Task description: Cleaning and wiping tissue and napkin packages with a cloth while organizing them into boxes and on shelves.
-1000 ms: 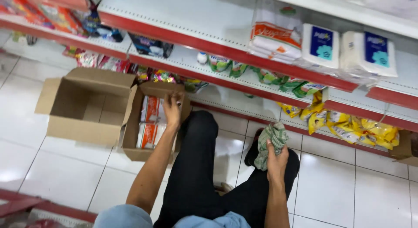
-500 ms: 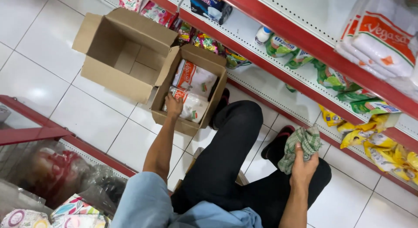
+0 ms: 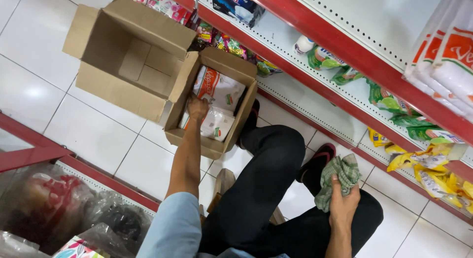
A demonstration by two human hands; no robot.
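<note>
White packet (image 3: 215,124) against left fingers (image 3: 197,109)

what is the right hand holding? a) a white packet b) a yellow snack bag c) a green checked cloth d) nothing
c, the right hand rests on the knee with its fingers closed around a crumpled green checked cloth, while the left hand reaches into the small cardboard box among the white packets.

packs: white plastic-wrapped packs (image 3: 217,107) with red print, lying flat in my small open cardboard box (image 3: 197,142) on the floor
cloth: green checked cloth (image 3: 339,181), crumpled, on my knee
</note>
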